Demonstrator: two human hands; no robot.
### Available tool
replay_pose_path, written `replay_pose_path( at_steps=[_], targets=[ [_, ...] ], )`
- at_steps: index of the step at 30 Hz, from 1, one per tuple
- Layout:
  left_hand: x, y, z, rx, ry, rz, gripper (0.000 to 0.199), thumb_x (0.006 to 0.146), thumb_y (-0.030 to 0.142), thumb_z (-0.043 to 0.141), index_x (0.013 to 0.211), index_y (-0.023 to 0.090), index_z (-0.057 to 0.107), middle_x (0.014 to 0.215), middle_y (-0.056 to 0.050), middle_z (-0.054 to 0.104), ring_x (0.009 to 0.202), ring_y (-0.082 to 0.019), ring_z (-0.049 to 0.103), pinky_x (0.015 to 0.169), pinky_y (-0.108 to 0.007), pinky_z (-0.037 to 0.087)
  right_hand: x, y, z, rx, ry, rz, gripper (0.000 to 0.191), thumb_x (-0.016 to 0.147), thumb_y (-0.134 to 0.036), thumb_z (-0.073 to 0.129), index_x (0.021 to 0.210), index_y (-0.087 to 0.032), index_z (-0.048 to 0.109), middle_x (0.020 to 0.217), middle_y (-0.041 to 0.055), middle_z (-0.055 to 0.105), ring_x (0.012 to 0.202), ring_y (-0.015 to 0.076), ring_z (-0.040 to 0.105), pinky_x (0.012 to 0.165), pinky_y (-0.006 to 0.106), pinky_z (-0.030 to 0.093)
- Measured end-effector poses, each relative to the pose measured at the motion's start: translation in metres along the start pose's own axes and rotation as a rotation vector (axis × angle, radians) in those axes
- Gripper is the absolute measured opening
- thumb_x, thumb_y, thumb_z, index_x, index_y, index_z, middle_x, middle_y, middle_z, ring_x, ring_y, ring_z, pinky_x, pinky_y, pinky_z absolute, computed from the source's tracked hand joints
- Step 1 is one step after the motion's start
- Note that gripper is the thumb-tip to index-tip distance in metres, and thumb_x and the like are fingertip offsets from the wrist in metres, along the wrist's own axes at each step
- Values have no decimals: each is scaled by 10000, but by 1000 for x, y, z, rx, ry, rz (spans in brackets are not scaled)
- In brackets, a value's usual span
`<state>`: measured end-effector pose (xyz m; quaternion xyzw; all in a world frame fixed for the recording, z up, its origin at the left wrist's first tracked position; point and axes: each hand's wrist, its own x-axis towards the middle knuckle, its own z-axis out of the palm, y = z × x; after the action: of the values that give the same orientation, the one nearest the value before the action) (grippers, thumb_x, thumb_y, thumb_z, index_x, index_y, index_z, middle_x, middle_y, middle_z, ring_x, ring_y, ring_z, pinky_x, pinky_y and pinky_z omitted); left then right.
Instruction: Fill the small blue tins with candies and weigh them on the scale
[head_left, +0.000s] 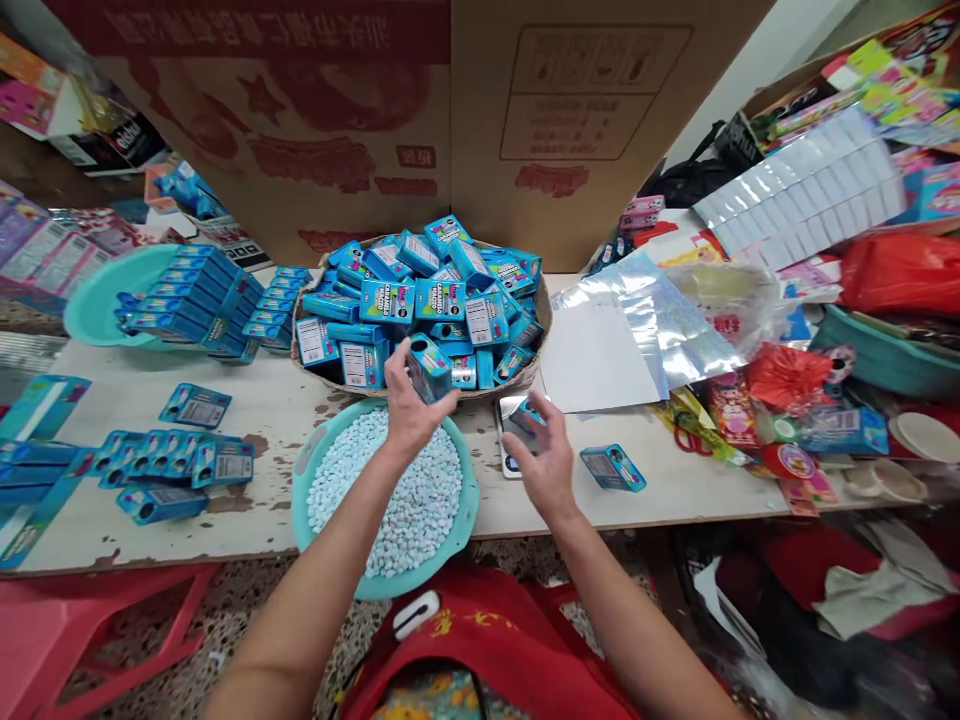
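My left hand [412, 412] grips a small blue candy box [430, 370] between thumb and fingers, at the front edge of a cardboard tray [330, 382] heaped with the same boxes. Below that wrist, a turquoise basin [301, 500] holds many pale blue candies [420, 490]. My right hand [541, 455] is curved with thumb and fingers apart, beside another small blue box [525, 412] over a white-edged flat device [507, 462]. Whether its fingertips touch that box is unclear. One more blue box [613, 468] lies to the right of my right hand.
Blue boxes stand in rows [172, 455] at the left, with stacked ones [202, 300] by a second turquoise basin [86, 310]. A big carton [480, 130] closes off the back. White sheets [592, 350] and mixed packages lie right. A red stool [112, 620] stands lower left.
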<state>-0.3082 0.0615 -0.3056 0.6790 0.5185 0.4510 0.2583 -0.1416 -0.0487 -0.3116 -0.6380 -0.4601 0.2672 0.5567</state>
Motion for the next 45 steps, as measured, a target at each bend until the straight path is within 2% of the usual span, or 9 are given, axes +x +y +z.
replay_pose_path(
  at_steps=[3, 6, 12, 18, 24, 27, 32, 38, 45],
  targets=[
    [-41, 18, -20, -87, -91, 97, 965, 617, 386, 778, 1426, 248, 269, 1409, -167, 367, 1270, -333, 418, 1013, -455, 398, -1, -31, 39, 203, -299, 39, 878, 675, -468, 744, 1410, -217, 335, 1420, 124, 418, 1306, 265, 425, 1051, 437, 418],
    [-64, 10, -47, -94, -305, 135, 802, 702, 372, 717, 1406, 263, 349, 1379, -143, 446, 1271, -309, 433, 1035, -458, 380, -4, -35, 58, 353, -430, 192, 758, 653, -428, 759, 1318, -209, 467, 1255, 88, 592, 1140, 253, 579, 998, 436, 469],
    [-81, -84, -97, 402, -222, -170, 453, 852, 423, 523, 1251, 209, 530, 1259, -148, 547, 1217, -306, 456, 1047, -480, 324, 5, -9, -7, 548, -90, 492, 326, 603, -309, 770, 893, -189, 682, 866, 42, 721, 782, 240, 691, 737, 429, 580],
    [-92, -103, -71, 673, -278, -350, 563, 838, 589, 447, 1226, 196, 553, 1211, -179, 510, 1144, -364, 452, 930, -514, 374, 20, -6, -66, 460, 169, 403, 265, 575, -263, 788, 800, -170, 686, 806, 28, 720, 711, 193, 686, 707, 371, 584],
    [-85, -85, -57, 679, -324, -422, 552, 819, 646, 423, 1109, 205, 584, 1044, -132, 597, 982, -306, 550, 774, -376, 427, 8, 6, -46, 377, 196, 450, 389, 547, -313, 834, 864, -149, 679, 826, 35, 714, 702, 188, 662, 715, 372, 570],
    [-88, -90, -56, 651, -211, -421, 386, 861, 526, 435, 1002, 219, 622, 981, -96, 641, 917, -257, 584, 755, -328, 411, 2, 3, -28, 326, 111, 464, 421, 588, -389, 813, 908, -158, 666, 860, 42, 709, 731, 190, 651, 726, 367, 560],
    [-93, -94, -58, 332, 81, -487, 199, 791, 386, 558, 804, 203, 633, 788, -37, 642, 779, -197, 575, 743, -293, 402, -8, -22, 10, -2, -246, 282, 456, 641, -448, 774, 995, -198, 633, 902, 21, 677, 802, 186, 618, 769, 333, 511],
    [-71, -42, -85, -659, 318, -837, 251, 712, 414, 625, 742, 191, 514, 556, 47, 484, 416, -87, 403, 421, -213, 290, -27, -47, 64, -220, -548, -34, 341, 716, -400, 728, 969, -198, 621, 921, 41, 639, 853, 203, 592, 786, 330, 465],
    [-52, 10, -100, -973, 433, -711, 202, 693, 315, 641, 735, 173, 505, 643, 6, 595, 530, -129, 564, 508, -240, 432, -35, -56, 106, -371, -668, -294, 372, 745, -378, 731, 1040, -193, 602, 981, 78, 641, 954, 251, 562, 828, 373, 458]
  ],
)
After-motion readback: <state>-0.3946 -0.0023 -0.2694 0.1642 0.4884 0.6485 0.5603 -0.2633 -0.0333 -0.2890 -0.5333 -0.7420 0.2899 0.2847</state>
